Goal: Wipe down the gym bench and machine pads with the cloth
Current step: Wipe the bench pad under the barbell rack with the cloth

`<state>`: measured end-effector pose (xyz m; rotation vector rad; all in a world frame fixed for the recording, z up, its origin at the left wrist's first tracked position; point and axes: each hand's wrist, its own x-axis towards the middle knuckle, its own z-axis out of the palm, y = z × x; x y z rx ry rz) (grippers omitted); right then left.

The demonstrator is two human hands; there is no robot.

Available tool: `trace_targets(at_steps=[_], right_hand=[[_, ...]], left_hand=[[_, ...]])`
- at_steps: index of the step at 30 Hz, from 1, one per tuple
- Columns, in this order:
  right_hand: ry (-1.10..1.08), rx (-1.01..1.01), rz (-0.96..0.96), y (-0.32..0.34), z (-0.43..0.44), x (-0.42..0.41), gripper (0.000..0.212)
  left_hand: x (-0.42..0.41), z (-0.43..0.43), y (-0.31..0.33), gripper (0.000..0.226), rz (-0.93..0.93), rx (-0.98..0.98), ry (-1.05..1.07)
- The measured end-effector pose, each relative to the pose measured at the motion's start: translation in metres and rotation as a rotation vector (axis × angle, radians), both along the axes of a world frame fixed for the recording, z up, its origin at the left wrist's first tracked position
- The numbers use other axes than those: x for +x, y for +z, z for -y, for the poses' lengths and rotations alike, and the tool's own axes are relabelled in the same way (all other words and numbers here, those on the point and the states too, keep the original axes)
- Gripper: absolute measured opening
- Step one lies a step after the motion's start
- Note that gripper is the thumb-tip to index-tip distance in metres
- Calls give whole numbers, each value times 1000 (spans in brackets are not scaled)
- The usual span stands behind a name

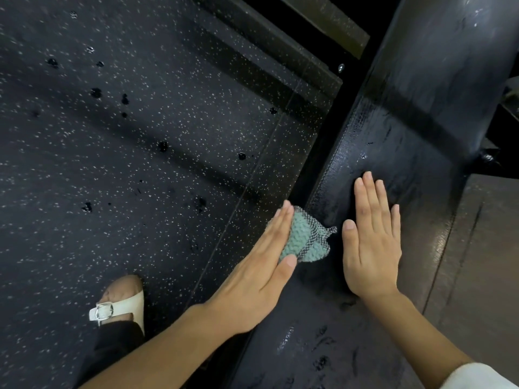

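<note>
A long black padded bench (404,130) runs from the lower middle up to the top right, its surface streaked and glossy. A small teal knitted cloth (304,237) with a grey mesh edge lies against the bench's left side edge. My left hand (261,265) presses the cloth sideways against that edge with straight fingers, thumb under the cloth. My right hand (370,240) lies flat on top of the bench pad, fingers straight and together, just right of the cloth.
Dark speckled rubber floor (126,164) fills the left, marked with dark wet spots. My foot in a white buckled sandal (120,304) stands at the lower left. A black frame beam (283,51) crosses the top. A brownish pad or panel (483,262) sits right of the bench.
</note>
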<state>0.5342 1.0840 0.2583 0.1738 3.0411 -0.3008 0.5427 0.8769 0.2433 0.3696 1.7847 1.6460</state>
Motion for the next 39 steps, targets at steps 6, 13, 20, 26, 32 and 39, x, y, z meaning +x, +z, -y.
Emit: trace_targets(at_steps=[6, 13, 20, 26, 32, 39], right_hand=[[-5, 6, -2, 0, 0, 1, 56], [-2, 4, -10, -1, -1, 1, 56], [-9, -3, -1, -1, -1, 1, 57], [-11, 4, -1, 0, -1, 0, 57], [-6, 11, 14, 0, -1, -1, 57], [-1, 4, 6, 1, -1, -1, 57]], left_hand=[[-30, -22, -5, 58, 0, 0, 40], [-43, -23, -9, 59, -42, 1, 11], [-2, 7, 0, 59, -89, -50, -58], [13, 16, 7, 59, -167, -159, -99], [-24, -14, 1, 60, -177, -182, -29], [-45, -25, -7, 64, -211, -176, -17]])
